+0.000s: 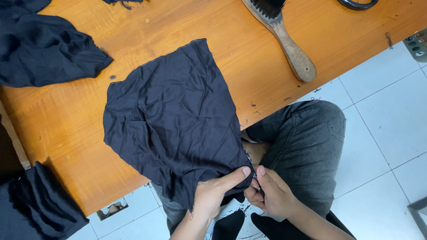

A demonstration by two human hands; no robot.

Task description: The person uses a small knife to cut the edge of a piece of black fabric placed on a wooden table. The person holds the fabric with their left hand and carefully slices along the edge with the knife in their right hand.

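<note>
- Fabric work was the step in hand: I had a dark navy cloth piece [173,118] spread over the near edge of the orange wooden surface [66,120], its lower corner hanging off toward my lap.
- My left hand [213,193] gripped that hanging corner, thumb pressed flat on top and fingers curled under, so the grip was closed on the cloth.
- My right hand [273,193] met it just beside, fingertips pinched tight on the same edge; something small and pale showed between the two thumbs, but I could not tell what it was.
- Both forearms came up from below the near edge, wrists bent inward so the thumbs almost touched.
- I judged the work to be early or midway on this piece: most of the cloth still lay flat and wrinkled, with only the one corner handled.
- By my reckoning, the next move called for a steady pinch from both hands and a little tension along the edge, so the cloth would not slide off the surface.
- A wooden-handled brush [284,40] lay near the far edge, well apart from my hands.
- More dark cloth [44,49] was heaped at the far left corner, and another pile [35,204] hung at the near left.
</note>
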